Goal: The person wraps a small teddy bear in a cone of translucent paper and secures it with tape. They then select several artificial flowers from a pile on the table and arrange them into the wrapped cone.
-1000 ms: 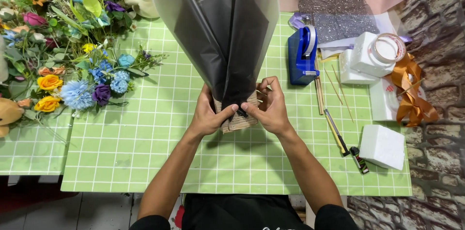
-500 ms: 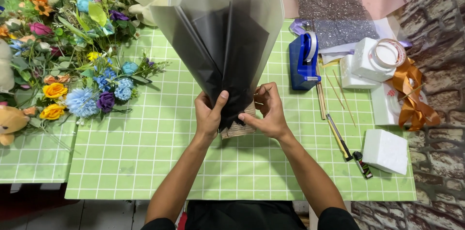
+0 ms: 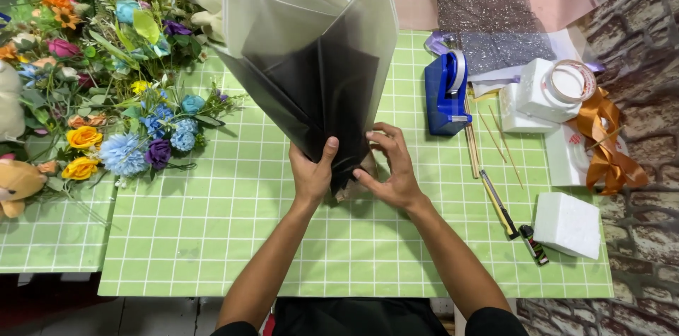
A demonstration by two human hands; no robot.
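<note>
Lying to the left of the wrapping cone (image 3: pixel 318 74), a heap of flowers (image 3: pixel 106 81) is spreading over the green checked surface (image 3: pixel 212 237), with a soft toy (image 3: pixel 18 180) at its near edge. The cone, made of fanned grey and black sheets, is standing upright at the middle of the surface with its narrow bottom gathered. The left hand (image 3: pixel 312 173) is closing around that bottom, thumb up on the dark sheet; the right hand (image 3: pixel 392 170) is pressing its spread fingers against the cone's right side. If either grip is slackening, the layered sheets are likely to be sliding apart and fanning open, or tipping left onto the flowers. Right of the cone, a blue tape dispenser (image 3: pixel 445 92), thin sticks (image 3: pixel 488 159) and a white block (image 3: pixel 567 224) are waiting.
</note>
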